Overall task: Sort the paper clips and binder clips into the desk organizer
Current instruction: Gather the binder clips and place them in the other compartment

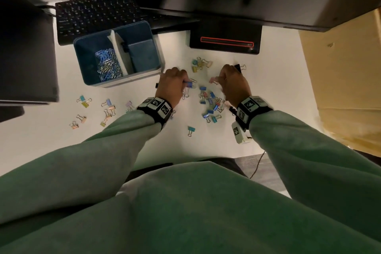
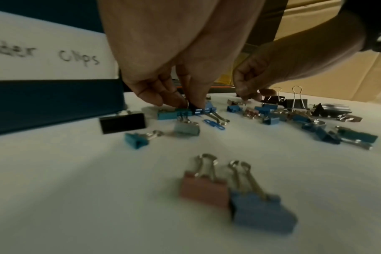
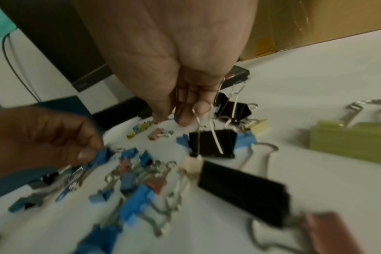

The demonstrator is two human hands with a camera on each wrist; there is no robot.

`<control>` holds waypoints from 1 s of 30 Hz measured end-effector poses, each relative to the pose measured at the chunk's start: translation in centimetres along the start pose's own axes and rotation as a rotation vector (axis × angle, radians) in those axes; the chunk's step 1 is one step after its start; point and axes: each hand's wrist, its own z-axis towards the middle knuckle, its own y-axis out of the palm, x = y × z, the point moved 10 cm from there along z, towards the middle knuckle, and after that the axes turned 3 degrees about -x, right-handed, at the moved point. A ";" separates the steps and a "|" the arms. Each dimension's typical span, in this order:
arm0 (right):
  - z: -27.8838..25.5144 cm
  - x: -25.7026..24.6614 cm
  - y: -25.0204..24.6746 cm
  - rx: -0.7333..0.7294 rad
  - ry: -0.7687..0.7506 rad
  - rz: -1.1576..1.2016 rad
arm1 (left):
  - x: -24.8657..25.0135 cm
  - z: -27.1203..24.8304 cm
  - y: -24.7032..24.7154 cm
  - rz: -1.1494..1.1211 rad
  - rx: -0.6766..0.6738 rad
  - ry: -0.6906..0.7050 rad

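Small coloured metal binder clips (image 1: pixel 208 99) lie scattered on the white desk (image 1: pixel 278 93). The left hand (image 1: pixel 173 86) pinches a blue clip (image 1: pixel 190 84); the right hand (image 1: pixel 234 83) pinches black clips' wire handles (image 3: pixel 198 120). Beside them stands the blue plastic desk organizer (image 1: pixel 144 27), holding paper clips (image 1: pixel 108 65).

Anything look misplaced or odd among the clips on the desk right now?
One blue paper clip lies on the white desk among the binder clips beside the left hand, apart from the paper clip pile in the blue organizer.
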 end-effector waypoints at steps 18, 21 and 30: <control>0.9 -4.8 2.0 -0.037 -0.089 0.051 | -0.8 -0.1 -0.5 -0.182 0.010 -0.122; 0.8 -6.8 3.8 -0.048 -0.109 -0.077 | -1.1 -0.6 -0.6 -0.189 0.021 -0.120; 1.1 -5.7 4.1 -0.106 -0.062 -0.202 | -1.6 -2.6 -2.0 -0.194 0.085 -0.062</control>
